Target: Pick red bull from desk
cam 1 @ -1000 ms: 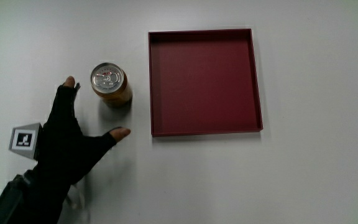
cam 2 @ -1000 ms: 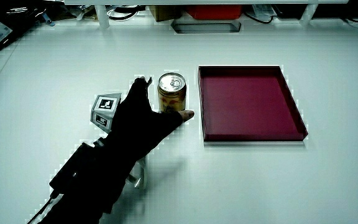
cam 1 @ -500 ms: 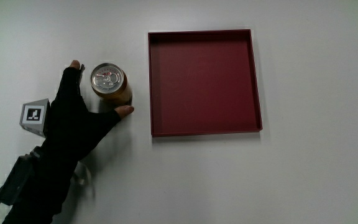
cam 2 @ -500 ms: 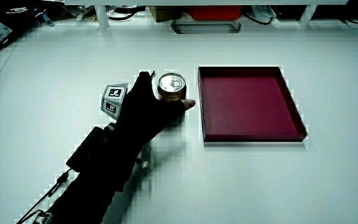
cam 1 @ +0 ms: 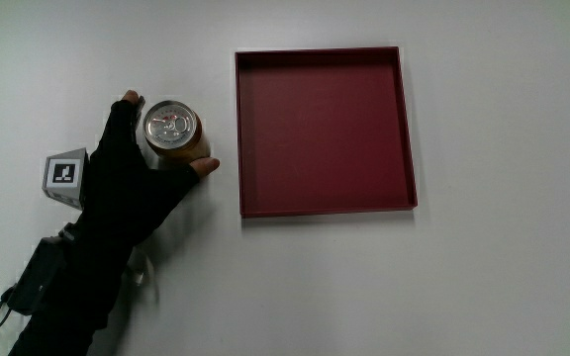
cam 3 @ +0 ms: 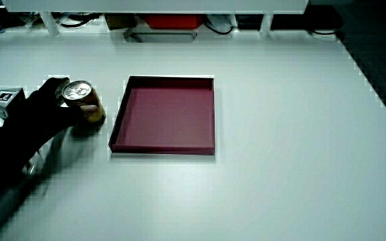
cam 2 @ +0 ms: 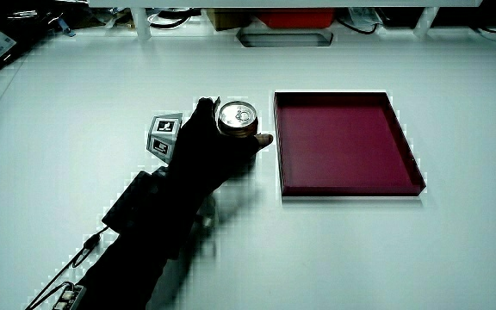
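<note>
On the desk [cam 1: 503, 277], well in from its edges: one gloved hand [cam 1: 127, 188] wrapped around one upright can [cam 1: 174, 133], thumb and fingers pressed to its sides; just beside, one empty red tray [cam 1: 325, 129]. Probably light, stiff but dentable, smooth and slippery; best gripped mid-body, gently
</note>
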